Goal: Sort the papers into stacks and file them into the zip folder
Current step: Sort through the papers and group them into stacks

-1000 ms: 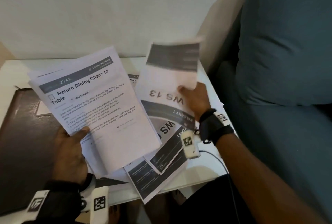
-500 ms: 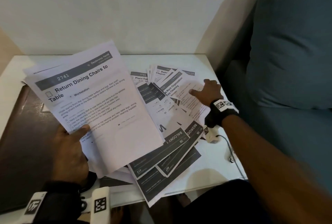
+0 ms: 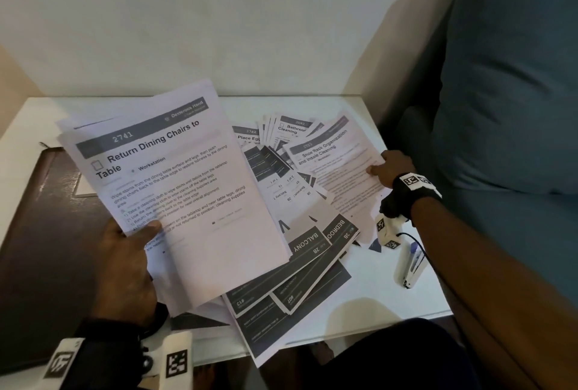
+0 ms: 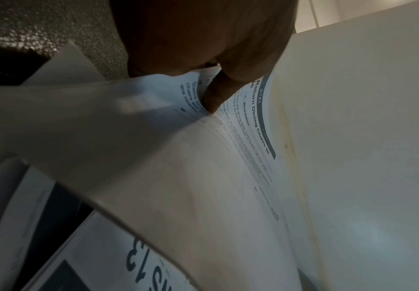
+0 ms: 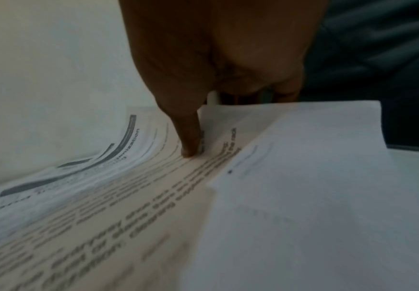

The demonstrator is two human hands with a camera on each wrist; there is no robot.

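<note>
Half a second on, your right hand (image 3: 391, 169) has gone from resting on the spread to pinching the "Shoe Rack" sheet (image 3: 339, 170) at its right edge, thumb on top. Your left hand (image 3: 125, 267) keeps one stack (image 3: 175, 189) gripped, thumb across the print, above the zip folder (image 3: 40, 233). One loose fan of papers (image 3: 297, 252) overhangs the table (image 3: 369, 292) at its front edge; bare tabletop shows front right beside one stapler (image 3: 411, 264).

Bare table (image 3: 369, 295) lies lower right beside my stapler (image 3: 412, 261); scattered papers (image 3: 291, 202) crowd the centre, sofa (image 3: 500, 108) blocks the right.
</note>
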